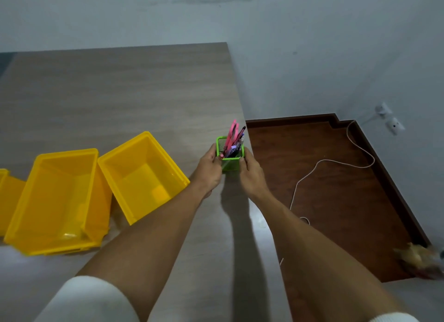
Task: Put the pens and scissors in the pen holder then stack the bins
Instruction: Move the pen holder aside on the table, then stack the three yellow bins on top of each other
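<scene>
A green mesh pen holder (230, 163) stands near the table's right edge. Pink-handled scissors (232, 134) and several pens (236, 146) stick up out of it. My left hand (208, 170) grips its left side and my right hand (252, 175) grips its right side. Two yellow bins lie open on the table to the left: one (141, 175) close to my left arm, another (57, 199) further left, side by side and touching. A sliver of a third yellow bin (6, 191) shows at the left frame edge.
The wooden table (120, 93) ends just right of the pen holder. Beyond the edge lies a dark wood floor (336, 191) with a white cable (336, 163) on it, wall sockets (389, 119), and a blurred furry thing (420, 259) at the far right.
</scene>
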